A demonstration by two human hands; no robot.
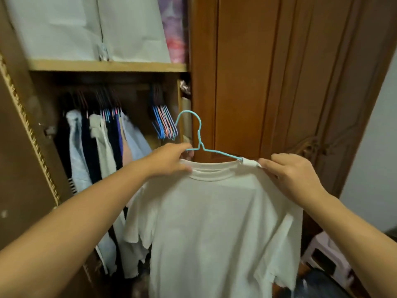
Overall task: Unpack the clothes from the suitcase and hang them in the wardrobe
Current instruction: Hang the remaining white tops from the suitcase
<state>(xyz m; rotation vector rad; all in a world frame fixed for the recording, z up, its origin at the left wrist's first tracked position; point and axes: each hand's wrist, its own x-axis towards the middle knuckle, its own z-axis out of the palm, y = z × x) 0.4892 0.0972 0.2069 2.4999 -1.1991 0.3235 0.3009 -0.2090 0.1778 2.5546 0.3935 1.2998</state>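
A white T-shirt (214, 229) hangs in front of me on a light blue wire hanger (198, 134), whose hook points up. My left hand (169, 160) grips the shirt's collar and the hanger's left arm. My right hand (287, 171) pinches the shirt's right shoulder, where the fabric is bunched over the hanger's end. The open wardrobe (107, 66) stands behind and to the left. Several hung clothes (103, 147) fill the left of its rail.
Several bare blue and pink hangers (164, 123) hang at the right end of the rail. White bags (86, 26) sit on the upper shelf. A shut brown wardrobe door (279, 72) is to the right. A pale stool (326, 252) stands low right.
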